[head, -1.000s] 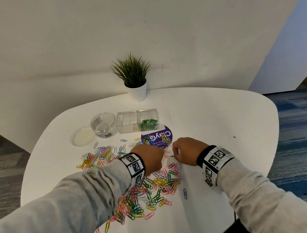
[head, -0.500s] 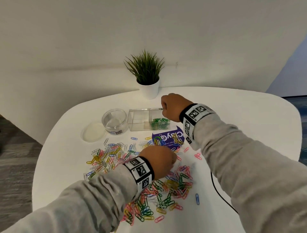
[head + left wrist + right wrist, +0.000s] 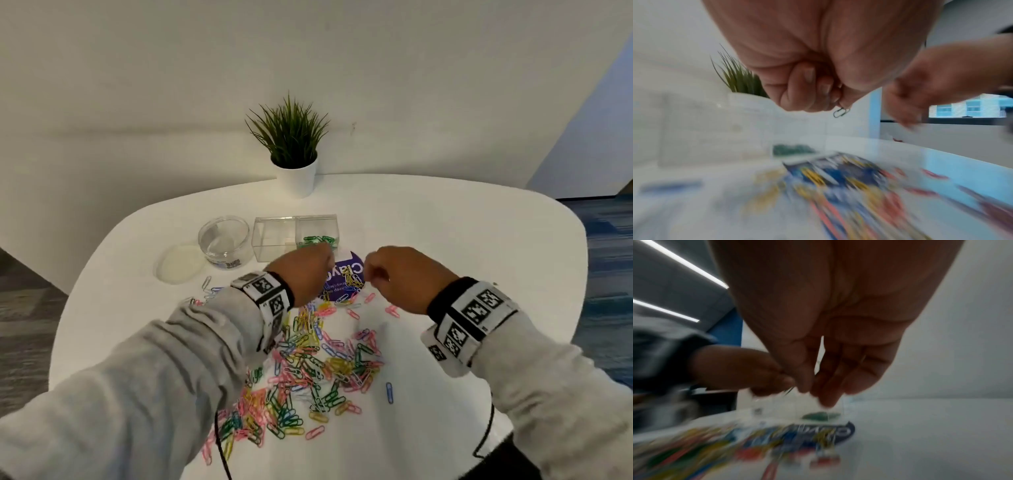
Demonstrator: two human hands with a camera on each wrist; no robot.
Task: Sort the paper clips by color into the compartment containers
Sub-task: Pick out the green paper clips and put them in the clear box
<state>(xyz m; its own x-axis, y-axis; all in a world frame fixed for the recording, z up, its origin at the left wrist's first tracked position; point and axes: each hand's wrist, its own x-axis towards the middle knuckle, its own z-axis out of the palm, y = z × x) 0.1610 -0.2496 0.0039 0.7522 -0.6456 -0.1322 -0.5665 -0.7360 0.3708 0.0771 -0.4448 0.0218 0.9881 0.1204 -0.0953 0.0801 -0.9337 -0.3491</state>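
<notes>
Centrally in the head view, both hands are hovering above the white round-cornered table, close together but apart. Left hand is curling into a tight fist; in the left wrist view a single dark wire paper clip is sticking out from between its curled fingers, pinched there. Right hand is hanging with fingers drooping loosely downward, thumb close to the fingertips; whether anything is sitting between them cannot be told through the blur.

Just above the hands in the frame, the clear two-compartment plastic box is standing, its right compartment holding a small heap of green paper clips, its left compartment showing nothing. Mixed multicoloured paper clips are lying scattered lower centre, some yellow ones spilling over a purple round sticker.

Left of the box, a clear round plastic jar and its pale lid are sitting side by side. Upper centre, a small green plant in a white pot is standing.
</notes>
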